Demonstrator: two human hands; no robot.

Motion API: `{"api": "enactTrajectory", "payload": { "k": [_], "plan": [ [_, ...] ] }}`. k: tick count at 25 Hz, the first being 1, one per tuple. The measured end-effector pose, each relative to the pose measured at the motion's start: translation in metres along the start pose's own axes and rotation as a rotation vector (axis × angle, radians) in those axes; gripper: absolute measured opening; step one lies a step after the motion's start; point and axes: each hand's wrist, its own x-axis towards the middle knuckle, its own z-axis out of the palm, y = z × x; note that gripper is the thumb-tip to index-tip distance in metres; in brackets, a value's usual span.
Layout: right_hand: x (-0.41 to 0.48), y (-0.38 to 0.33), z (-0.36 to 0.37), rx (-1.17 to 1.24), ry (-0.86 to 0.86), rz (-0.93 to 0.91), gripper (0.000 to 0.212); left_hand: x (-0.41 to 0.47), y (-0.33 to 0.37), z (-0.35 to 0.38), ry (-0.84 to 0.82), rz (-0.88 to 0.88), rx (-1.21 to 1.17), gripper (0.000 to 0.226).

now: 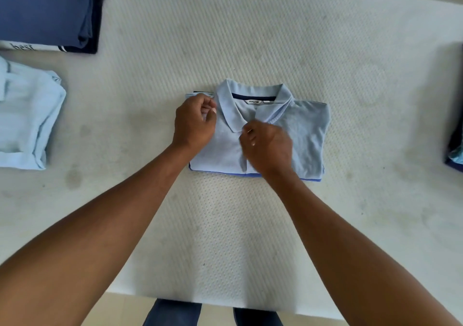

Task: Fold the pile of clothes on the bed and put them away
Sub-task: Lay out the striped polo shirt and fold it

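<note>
Mattress, dimpled white, bears folded polo; left hand and right hand curl, grip unclear.

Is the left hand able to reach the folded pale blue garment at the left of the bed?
Probably yes. The left hand seems to pinch the polo shirt, but only bare mattress lies between it and the pale blue garment; nothing blocks the way.
</note>
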Motion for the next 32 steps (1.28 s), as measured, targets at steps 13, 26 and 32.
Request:
{"api": "enactTrajectory", "payload": {
  "k": [13,26,32],
  "plan": [
    [0.005,0.073,-0.019,0.202,-0.146,0.343,0.028,-0.010,0.000,0.039,-0.301,0.269,0.159,0.006],
    [0.002,0.084,-0.026,0.093,0.031,0.476,0.020,-0.024,0.014,0.029,-0.158,0.272,0.135,0.033],
    [-0.043,0.099,-0.028,0.220,0.129,0.799,0.067,-0.085,-0.022,-0.001,0.162,-0.587,0.168,0.044]
  ]
}}
